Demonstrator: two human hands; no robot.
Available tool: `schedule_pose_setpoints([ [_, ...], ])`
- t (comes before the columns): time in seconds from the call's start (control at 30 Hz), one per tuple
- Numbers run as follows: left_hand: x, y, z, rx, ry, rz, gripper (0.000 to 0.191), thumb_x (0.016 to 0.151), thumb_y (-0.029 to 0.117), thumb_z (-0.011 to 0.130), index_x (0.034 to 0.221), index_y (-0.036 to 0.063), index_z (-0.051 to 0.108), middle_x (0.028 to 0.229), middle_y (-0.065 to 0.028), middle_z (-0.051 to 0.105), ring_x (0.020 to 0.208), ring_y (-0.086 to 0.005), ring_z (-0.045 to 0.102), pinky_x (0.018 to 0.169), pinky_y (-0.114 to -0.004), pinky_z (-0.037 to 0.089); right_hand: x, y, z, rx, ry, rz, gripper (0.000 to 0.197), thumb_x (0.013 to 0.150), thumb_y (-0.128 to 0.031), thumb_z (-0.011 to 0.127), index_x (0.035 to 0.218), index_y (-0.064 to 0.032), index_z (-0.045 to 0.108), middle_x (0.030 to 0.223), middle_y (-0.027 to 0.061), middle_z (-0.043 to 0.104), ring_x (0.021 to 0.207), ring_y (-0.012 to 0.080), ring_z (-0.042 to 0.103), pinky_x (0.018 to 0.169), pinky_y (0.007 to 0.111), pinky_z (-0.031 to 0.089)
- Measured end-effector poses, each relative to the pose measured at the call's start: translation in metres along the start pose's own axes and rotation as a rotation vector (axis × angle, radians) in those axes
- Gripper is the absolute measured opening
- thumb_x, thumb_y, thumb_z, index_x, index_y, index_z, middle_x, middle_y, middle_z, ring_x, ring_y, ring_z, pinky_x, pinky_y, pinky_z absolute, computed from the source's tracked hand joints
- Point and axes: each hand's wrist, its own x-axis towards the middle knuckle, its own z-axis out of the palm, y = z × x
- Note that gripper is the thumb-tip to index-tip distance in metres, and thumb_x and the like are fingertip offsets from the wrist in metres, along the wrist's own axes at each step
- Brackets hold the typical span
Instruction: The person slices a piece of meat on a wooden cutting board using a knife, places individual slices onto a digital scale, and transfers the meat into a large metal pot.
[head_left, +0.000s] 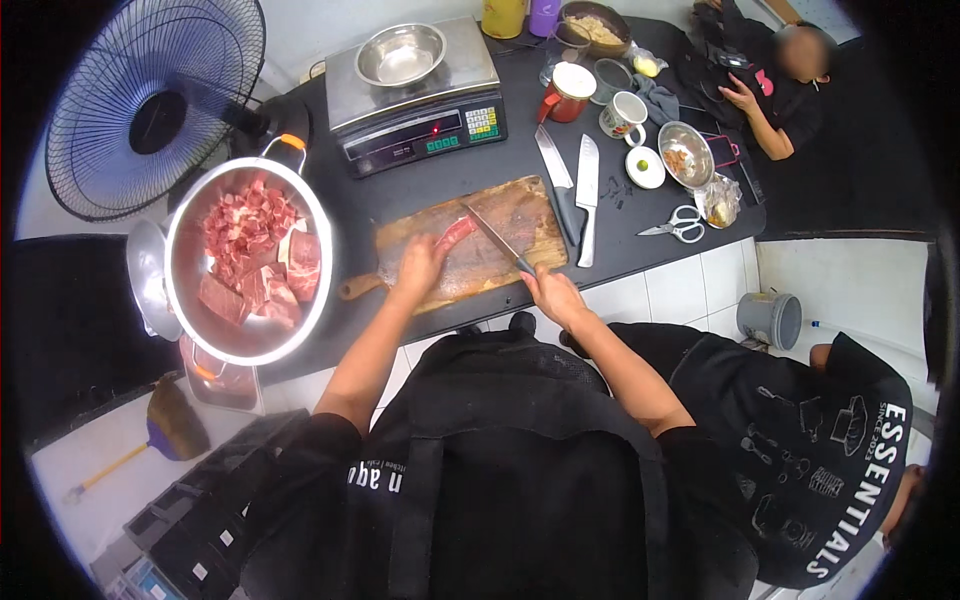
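A strip of raw red meat (456, 233) lies on a worn wooden cutting board (517, 202) in front of me. My left hand (418, 264) presses on the near left end of the strip. In my right hand (553, 294) is the dark handle of a kitchen knife (495, 238), its blade slanting up and left across the board, close to the strip's right end. Whether the edge touches the meat I cannot tell. Left of the board, a large steel pot (174, 300) with orange-sleeved handles holds cut cubes and bigger chunks of raw meat (251, 225).
Behind the board stands a digital scale (420, 139) bearing a steel bowl (400, 56). Two more knives (587, 187) lie to the right, near scissors (679, 225), a mug (624, 116) and a red pitcher (570, 94). A fan (157, 112) stands left; other people are at the right.
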Motion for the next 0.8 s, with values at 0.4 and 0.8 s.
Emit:
schedule_pose_setpoints([
  [0.4, 0.019, 0.036, 0.032, 0.082, 0.185, 0.146, 0.021, 0.08, 0.015, 0.065, 0.096, 0.0014, 0.068, 0.1, -0.0132, 0.064, 0.092, -0.0327, 0.059, 0.081, -0.041, 0.048, -0.005, 0.003, 0.02, -0.057, -0.038, -0.038, 0.042, 0.097, -0.035, 0.042, 0.091, 0.0046, 0.054, 0.079, 0.0302, 0.063, 0.079, 0.0468, 0.061, 0.074, 0.053, 0.048],
  [0.8, 0.018, 0.026, 0.044, -0.035, 0.284, 0.165, 0.018, 0.077, 0.01, 0.067, 0.092, 0.0, 0.069, 0.093, -0.0151, 0.065, 0.087, -0.0325, 0.061, 0.078, -0.041, 0.05, -0.004, -0.007, 0.001, -0.034, -0.071, -0.026, 0.04, 0.096, -0.033, 0.043, 0.09, 0.005, 0.054, 0.077, 0.0305, 0.062, 0.078, 0.0475, 0.061, 0.072, 0.055, 0.048],
])
